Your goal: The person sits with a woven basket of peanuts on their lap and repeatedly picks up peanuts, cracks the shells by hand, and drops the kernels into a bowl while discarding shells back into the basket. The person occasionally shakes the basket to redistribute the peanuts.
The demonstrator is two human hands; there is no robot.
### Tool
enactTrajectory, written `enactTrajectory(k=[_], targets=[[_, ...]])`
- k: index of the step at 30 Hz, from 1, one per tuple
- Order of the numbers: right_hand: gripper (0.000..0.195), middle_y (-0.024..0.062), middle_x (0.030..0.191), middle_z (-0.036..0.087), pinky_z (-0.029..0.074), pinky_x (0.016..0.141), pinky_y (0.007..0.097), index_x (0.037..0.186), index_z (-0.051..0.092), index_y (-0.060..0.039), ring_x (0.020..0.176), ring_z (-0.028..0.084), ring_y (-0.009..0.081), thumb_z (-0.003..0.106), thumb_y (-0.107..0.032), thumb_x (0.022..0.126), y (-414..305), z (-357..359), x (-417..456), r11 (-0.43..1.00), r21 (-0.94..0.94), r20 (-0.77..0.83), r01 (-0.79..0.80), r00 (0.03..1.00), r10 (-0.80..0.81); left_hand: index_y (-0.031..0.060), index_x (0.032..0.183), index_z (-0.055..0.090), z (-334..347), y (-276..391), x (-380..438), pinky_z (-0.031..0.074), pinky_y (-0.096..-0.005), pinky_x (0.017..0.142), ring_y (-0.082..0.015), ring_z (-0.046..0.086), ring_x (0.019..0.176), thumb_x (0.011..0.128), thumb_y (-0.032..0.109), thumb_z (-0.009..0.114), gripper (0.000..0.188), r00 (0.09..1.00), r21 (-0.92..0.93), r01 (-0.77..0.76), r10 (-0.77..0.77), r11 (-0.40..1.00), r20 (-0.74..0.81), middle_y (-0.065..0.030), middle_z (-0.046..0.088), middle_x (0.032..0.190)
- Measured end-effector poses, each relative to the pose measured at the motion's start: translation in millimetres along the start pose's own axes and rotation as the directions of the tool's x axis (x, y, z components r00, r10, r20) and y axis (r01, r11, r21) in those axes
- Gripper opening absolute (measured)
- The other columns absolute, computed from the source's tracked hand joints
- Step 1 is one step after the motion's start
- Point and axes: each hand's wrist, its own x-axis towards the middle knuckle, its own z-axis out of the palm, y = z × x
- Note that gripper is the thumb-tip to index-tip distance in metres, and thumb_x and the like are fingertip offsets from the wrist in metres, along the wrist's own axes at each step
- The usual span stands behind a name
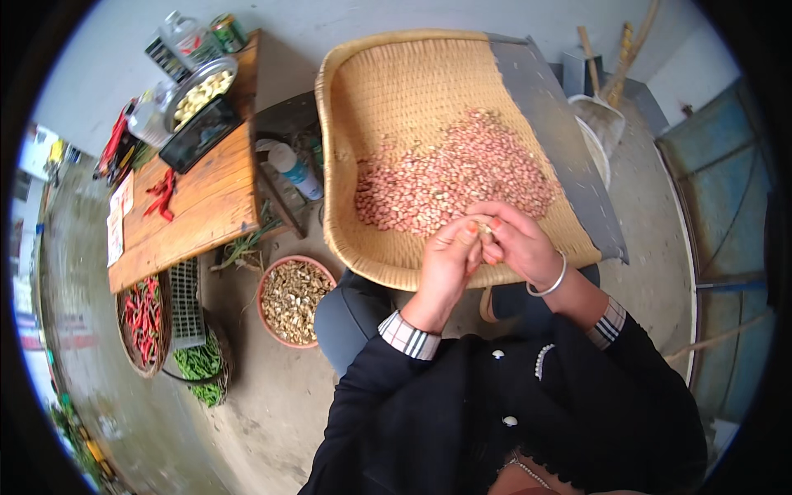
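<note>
My left hand point(453, 252) and my right hand point(525, 242) meet above the near edge of a woven winnowing basket point(408, 74). Pinched between the fingertips of both is a small pale peanut shell point(484, 228), partly hidden by the fingers. Pink shelled peanuts point(427, 179) lie spread across the basket, with pale shell-coloured bits among them. The basket rests over my lap, its open side edged with grey cloth point(538, 99).
Left of my knees, a round tub point(266, 315) holds peanut shells. A wooden table point(210, 204) carries red chillies point(162, 195), a phone point(201, 133) and a bowl of garlic cloves point(232, 65). Baskets of red chillies point(143, 322) and green peppers point(201, 365) stand below. A dustpan point(609, 124) leans at right.
</note>
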Motion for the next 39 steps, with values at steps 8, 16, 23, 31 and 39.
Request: enactTrajectory(k=[8, 16, 23, 31, 39], targets=[[0.025, 0.0004, 0.067, 0.047, 0.04, 0.052, 0.019, 0.114, 0.044, 0.0012, 0.056, 0.047, 0.0066, 0.041, -0.012, 0.093, -7, 3, -3, 0.989, -0.145, -0.041, 0.03, 0.999, -0.036, -0.0001, 0.107, 0.058, 10, -4, -3, 0.032, -0.0177, 0.046, -0.0086, 0.048, 0.052, 0.093, 0.015, 0.044, 0.025, 0.998, 0.161, -0.009, 0.018, 0.987, -0.053, -0.0048, 0.055, 0.064], [0.03, 0.0011, 0.073, 0.048, 0.039, 0.054, 0.0182, 0.12, 0.041, 0.0011, 0.057, 0.042, 0.0047, 0.038, -0.008, 0.092, 4, 3, -6, 0.979, -0.183, -0.041, 0.091, 0.994, -0.101, 0.0002, 0.104, 0.056, -1, -13, -1, 0.034, -0.0193, 0.043, -0.0126, 0.047, 0.049, 0.092, 0.023, 0.047, 0.027, 0.998, -0.225, 0.067, -0.065, 0.972, 0.019, -0.006, 0.052, 0.059], [0.031, 0.0033, 0.075, 0.051, 0.041, 0.056, 0.0206, 0.12, 0.043, -0.0004, 0.059, 0.046, 0.0074, 0.04, -0.004, 0.089, -5, -3, -5, 0.972, -0.235, 0.003, 0.016, 1.0, -0.015, 0.0028, 0.104, 0.055, -2, -11, 0, 0.033, -0.0188, 0.04, -0.011, 0.044, 0.045, 0.092, 0.025, 0.045, 0.027, 0.991, -0.319, 0.136, -0.127, 0.938, 0.048, -0.0016, 0.043, 0.055], [0.021, 0.0084, 0.081, 0.056, 0.044, 0.059, 0.0258, 0.1, 0.056, -0.0019, 0.063, 0.052, 0.0144, 0.056, -0.001, 0.079, -24, -22, 0, 0.401, -0.908, -0.031, 0.119, 0.937, -0.348, 0.0014, 0.096, 0.063, 6, 18, 0, 0.048, -0.03, 0.073, -0.0221, 0.062, 0.082, 0.084, 0.009, 0.057, 0.015, 0.907, 0.906, -0.138, 0.419, 0.4, -0.047, -0.0147, 0.064, 0.09], [0.012, 0.0054, 0.083, 0.056, 0.044, 0.057, 0.0248, 0.091, 0.059, -0.0024, 0.06, 0.053, 0.01, 0.059, -0.006, 0.079, -34, -5, 14, 0.312, -0.779, 0.415, 0.544, 0.82, -0.394, 0.0057, 0.086, 0.052, 12, 5, 7, 0.033, -0.0233, 0.04, -0.0161, 0.047, 0.053, 0.087, 0.022, 0.041, 0.02, 0.84, -0.478, 0.228, -0.419, 0.848, -0.344, -0.0041, 0.051, 0.068]])
